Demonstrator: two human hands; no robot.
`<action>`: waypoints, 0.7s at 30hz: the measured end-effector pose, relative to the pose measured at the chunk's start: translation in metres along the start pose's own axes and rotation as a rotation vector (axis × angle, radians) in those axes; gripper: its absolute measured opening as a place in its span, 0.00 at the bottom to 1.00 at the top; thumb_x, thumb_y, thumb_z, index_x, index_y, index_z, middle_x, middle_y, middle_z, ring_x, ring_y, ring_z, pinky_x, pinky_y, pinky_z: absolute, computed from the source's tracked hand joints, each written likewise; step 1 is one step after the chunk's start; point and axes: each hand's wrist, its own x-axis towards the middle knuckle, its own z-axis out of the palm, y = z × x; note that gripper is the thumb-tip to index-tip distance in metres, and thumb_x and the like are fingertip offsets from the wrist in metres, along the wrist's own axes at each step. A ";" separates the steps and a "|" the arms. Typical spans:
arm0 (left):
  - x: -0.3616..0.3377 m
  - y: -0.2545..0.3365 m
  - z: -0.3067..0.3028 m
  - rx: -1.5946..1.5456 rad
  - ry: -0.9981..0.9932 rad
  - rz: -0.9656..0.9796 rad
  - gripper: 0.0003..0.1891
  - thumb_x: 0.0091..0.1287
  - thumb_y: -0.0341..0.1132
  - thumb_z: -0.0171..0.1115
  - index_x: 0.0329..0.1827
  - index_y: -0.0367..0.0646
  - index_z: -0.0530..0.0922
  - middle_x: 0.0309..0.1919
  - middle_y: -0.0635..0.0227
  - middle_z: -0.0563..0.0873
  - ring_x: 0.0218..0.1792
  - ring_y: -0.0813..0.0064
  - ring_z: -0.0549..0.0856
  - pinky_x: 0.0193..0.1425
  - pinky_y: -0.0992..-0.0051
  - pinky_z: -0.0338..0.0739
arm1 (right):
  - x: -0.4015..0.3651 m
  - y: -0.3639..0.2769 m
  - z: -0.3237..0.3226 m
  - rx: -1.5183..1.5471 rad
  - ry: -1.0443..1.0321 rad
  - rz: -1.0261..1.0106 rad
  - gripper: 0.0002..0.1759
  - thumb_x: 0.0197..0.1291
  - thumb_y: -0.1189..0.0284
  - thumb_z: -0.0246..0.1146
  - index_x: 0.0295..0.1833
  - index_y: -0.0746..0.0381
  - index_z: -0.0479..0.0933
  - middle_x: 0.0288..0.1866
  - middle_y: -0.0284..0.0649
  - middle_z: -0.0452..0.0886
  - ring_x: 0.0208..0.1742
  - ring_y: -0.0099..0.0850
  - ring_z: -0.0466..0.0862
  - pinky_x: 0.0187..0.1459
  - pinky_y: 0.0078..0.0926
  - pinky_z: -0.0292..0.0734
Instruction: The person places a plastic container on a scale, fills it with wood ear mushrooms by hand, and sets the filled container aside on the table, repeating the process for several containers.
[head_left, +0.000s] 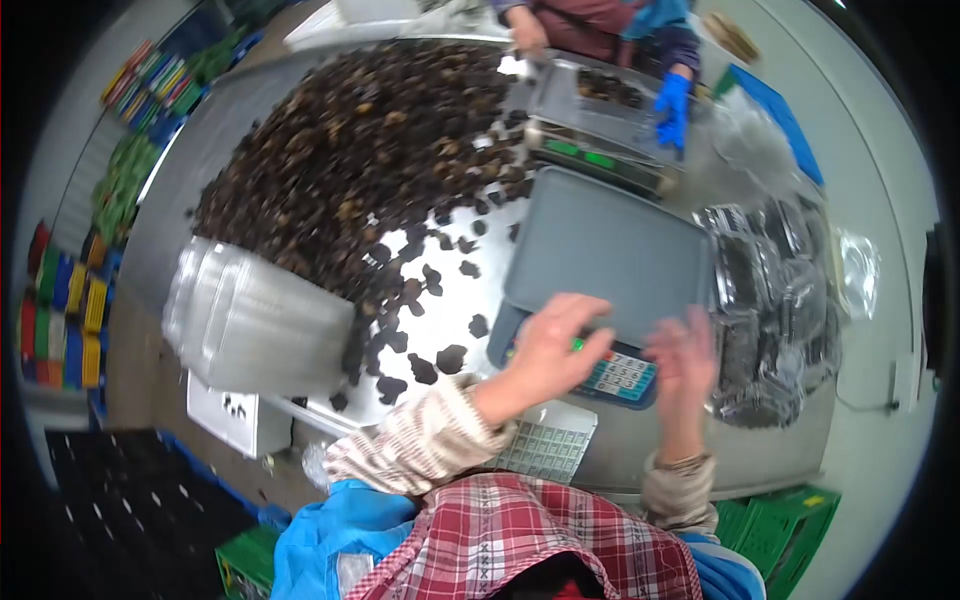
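Note:
My left hand (552, 348) is over the front of a grey digital scale (610, 250), its fingers bent and apart beside the keypad (622, 374). I see nothing held in it. To the right of the keypad is my right hand (684, 366), blurred by motion, with its fingers spread and no object visible in them. The scale's flat pan carries nothing. A sheet of printed labels (548, 445) lies just in front of the scale, partly under my left forearm.
A large heap of dark brown, mushroom-like pieces (370, 130) covers the metal table. Stacked clear plastic trays (260, 320) stand at left; filled clear packs (750, 270) lie at right. Across the table, a co-worker's blue-gloved hand (674, 108) is at a second scale (600, 105).

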 end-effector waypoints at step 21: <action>-0.127 0.019 -0.298 0.984 0.405 -0.296 0.05 0.55 0.20 0.60 0.35 0.33 0.79 0.24 0.57 0.79 0.23 0.63 0.78 0.27 0.71 0.70 | 0.096 0.260 0.473 -1.181 -1.026 -0.964 0.44 0.33 0.61 0.74 0.64 0.37 0.70 0.73 0.42 0.58 0.68 0.50 0.61 0.59 0.54 0.61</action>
